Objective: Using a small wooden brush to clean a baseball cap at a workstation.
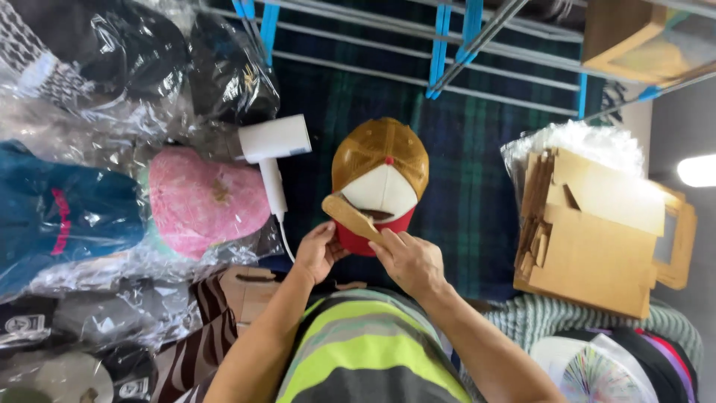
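Looking like a home packing spot for a small cap biz: bagged caps piling up, flat cardboard boxes stacking beside a drying rack.

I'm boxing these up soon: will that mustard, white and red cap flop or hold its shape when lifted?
The cap probably holds shape: its crown stands domed unsupported. Likely light, since both hands grip only the brim edge. The cardboard piece against it looks stiff.

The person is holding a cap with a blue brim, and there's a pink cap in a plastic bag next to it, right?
Not quite. The head view shows the cap has a red brim, not blue. Both hands hold it, and the pink cap does lie bagged beside it.
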